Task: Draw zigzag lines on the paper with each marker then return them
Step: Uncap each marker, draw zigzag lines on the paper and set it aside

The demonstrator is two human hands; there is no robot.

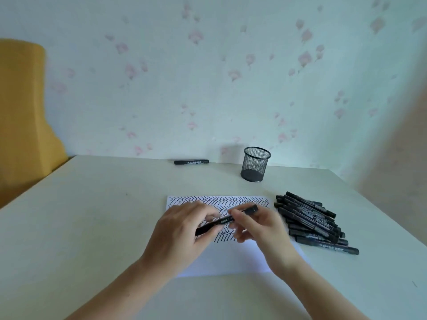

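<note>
1. A person's left hand (182,229) and right hand (256,227) meet over the middle of the paper (231,262), both clamped on one black marker (225,220) held level between them; the left fingers curl round its lower end, the right thumb and fingers pinch the barrel nearer the upper end.
2. The grip suggests the cap is being pulled off or pushed on; which of the two cannot be told, and no bare tip is visible.
3. Beneath the hands, rows of black zigzag lines (219,202) fill the far half of the sheet, which lies near the front edge of the tabletop (92,215); the near half remains white.
4. Just beside the paper's right edge, a pile of black markers (309,220) is stacked toward the right edge of the tabletop.
5. At the far edge, against the floral wall, a black mesh pen holder (255,163) stands upright with nothing showing above its rim, and a lone marker (191,161) lies on its side well to the holder's left.
6. Risks from here: a jerk as the cap gives could swing an exposed tip across the finished rows or ink the fingers; the unweighted sheet could slide under a stroke; a careless return could roll the loose pile toward the edge.
</note>
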